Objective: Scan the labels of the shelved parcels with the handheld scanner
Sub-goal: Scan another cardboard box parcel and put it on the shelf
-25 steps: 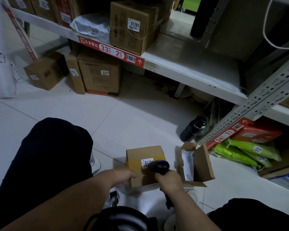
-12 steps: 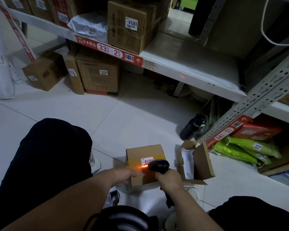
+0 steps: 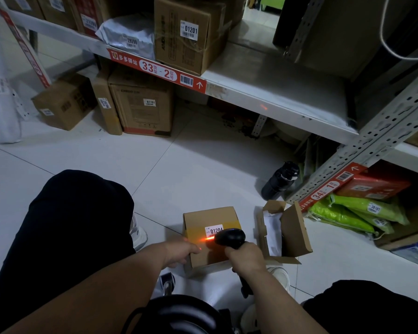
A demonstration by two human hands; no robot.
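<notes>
Head view: right hand [image 3: 245, 255] clamps scanner [image 3: 229, 237], hiding label [image 3: 213, 230] edge; left hand [image 3: 179, 251] steadies box [image 3: 208, 218].

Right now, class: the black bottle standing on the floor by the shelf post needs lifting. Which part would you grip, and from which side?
Grip the black bottle around its body below the cap, coming from its open floor side, probably: the shelf post crowds the other side.
</notes>
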